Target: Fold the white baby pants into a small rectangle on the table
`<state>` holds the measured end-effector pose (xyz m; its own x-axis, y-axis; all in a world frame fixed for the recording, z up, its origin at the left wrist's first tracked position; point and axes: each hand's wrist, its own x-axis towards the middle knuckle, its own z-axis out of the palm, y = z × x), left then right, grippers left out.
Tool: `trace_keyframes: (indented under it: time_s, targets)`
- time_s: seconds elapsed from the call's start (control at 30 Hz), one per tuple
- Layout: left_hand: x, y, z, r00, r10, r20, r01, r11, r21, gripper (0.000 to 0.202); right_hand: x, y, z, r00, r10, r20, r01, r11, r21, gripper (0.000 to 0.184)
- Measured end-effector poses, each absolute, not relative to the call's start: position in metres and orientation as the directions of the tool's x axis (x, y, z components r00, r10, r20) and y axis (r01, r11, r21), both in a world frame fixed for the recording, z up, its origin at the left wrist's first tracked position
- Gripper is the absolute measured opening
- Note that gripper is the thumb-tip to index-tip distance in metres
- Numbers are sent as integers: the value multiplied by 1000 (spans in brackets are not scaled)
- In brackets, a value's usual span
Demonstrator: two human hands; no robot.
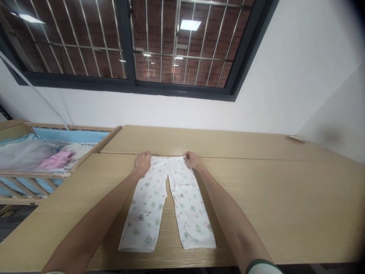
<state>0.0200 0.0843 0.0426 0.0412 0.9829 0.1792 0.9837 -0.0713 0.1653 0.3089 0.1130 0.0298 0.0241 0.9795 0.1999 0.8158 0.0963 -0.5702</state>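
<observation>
White baby pants (188,194) with a small green, pink and grey print lie flat on the wooden table, waistband away from me and both legs spread toward me. My left hand (143,163) is closed on the left corner of the waistband. At the right corner, my right hand (191,159) pinches the waistband between thumb and fingers. The waist edge is drawn straight between the two hands, close to a seam in the tabletop.
The wooden table (270,205) reaches far to the right. On the left stands a wooden crib (94,148) with blue lining, white netting and a pink cloth (57,159). A small flat object (296,139) lies at the back right. Behind is a barred window (182,89).
</observation>
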Motion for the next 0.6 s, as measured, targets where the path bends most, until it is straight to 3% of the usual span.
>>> trace_keyframes:
  time_s: [0.23, 0.4, 0.47, 0.53, 0.6]
  targets:
    - [39, 52, 76, 80, 976, 201, 975, -119, 190, 37, 320, 122, 24, 37, 991, 130, 602, 81, -795, 12]
    - [94, -18, 101, 393, 912, 122, 880, -411, 238, 29, 323, 122, 27, 26, 994, 107, 507, 79, -858, 11]
    - [116, -55, 109, 588, 809, -25, 773, -551, 315, 31, 323, 120, 30, 28, 994, 101, 483, 75, -872, 10]
    - [135, -89, 114, 765, 600, -232, 636, -651, 415, 42, 323, 116, 32, 29, 995, 94, 464, 70, -883, 10]
    - [150, -117, 116, 826, 485, -286, 563, -713, 418, 49, 323, 112, 34, 27, 996, 84, 449, 63, -891, 12]
